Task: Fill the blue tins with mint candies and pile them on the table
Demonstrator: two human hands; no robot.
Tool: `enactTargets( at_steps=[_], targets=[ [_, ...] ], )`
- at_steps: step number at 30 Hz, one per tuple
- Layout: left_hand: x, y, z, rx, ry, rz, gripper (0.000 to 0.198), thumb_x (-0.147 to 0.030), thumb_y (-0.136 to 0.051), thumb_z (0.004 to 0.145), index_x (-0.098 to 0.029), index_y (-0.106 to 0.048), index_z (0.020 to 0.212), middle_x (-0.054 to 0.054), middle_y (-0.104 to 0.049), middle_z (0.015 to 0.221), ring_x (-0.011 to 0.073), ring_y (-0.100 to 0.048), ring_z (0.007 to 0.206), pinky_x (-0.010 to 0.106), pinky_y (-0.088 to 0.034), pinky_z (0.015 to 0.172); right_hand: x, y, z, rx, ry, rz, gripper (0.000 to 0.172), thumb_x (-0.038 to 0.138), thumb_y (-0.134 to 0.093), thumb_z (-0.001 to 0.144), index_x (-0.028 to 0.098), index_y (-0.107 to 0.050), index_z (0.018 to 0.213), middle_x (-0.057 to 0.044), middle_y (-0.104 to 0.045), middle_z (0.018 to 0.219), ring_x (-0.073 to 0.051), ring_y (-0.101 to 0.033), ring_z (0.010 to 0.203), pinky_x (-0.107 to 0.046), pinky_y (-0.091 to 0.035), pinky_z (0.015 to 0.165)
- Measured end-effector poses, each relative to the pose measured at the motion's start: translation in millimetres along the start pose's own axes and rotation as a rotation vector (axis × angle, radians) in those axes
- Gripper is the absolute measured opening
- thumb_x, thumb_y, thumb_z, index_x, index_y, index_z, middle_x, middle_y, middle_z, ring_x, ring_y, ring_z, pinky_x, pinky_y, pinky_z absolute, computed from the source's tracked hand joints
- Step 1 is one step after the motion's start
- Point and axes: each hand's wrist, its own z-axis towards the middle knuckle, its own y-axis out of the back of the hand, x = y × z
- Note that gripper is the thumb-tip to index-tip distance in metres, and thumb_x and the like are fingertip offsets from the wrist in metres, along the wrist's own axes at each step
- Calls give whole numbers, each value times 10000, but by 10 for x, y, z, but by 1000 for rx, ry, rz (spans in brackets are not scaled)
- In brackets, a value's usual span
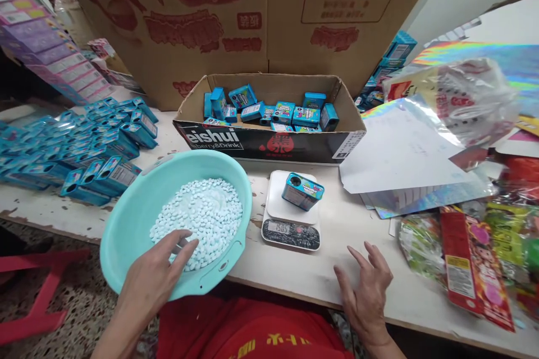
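Note:
My left hand [166,258] reaches into a turquoise plastic basin [122,224] of small pale-blue candies [210,219]. Its thumb and forefinger curl close together over the candies; whatever may be between them is hidden. On a small white kitchen scale [275,202] lies a blue candy box [304,190], with a round dark opening at its upper left corner. The scale's display is lit, its digits hard to read. My right hand [367,289] is open at the table's front edge, right of the scale, fingers spread and holding nothing.
Behind the scale stands an open carton [261,148] with several blue boxes inside, backed by a tall cardboard box [290,50]. Many blue boxes [113,146] crowd the left. Paper sheets [391,151], a plastic bag [467,101] and candy packets [475,263] cover the right.

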Motion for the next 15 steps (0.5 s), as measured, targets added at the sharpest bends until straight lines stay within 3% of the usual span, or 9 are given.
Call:
enactTargets(
  at_steps=[8,10,13,15],
  targets=[
    [-129,53,93,124,229,-149,342,-485,-496,791,-290,-654,1024,21,-690,1035,225,-642,913,267,-479,733,18,13,13,18,20,-19,339,385,-512,890,180,-518,1161,-179,-438,1254,-375,-380,1246,-596,-360,957],
    [-149,81,161,237,200,-178,397,-496,-526,783,-288,-638,1102,25,-666,1128,233,-619,1011,291,-468,837,13,7,14,20,26,-17,323,377,-518,888,181,-525,1146,-175,-444,1251,-369,-386,1246,-584,-366,958],
    [-141,144,286,460,44,-248,433,-478,-516,805,-294,-608,1186,30,-604,1253,236,-532,1172,320,-387,986,7,-6,20,15,35,-14,306,372,-521,887,180,-535,1125,-171,-452,1245,-362,-399,1236,-571,-379,951],
    [-124,184,366,557,-27,-270,415,-430,-522,801,-282,-608,1179,41,-610,1228,239,-526,1165,323,-376,987,10,-14,29,5,44,-15,297,368,-531,883,176,-542,1109,-170,-460,1236,-358,-414,1223,-564,-389,943]
  ],
)
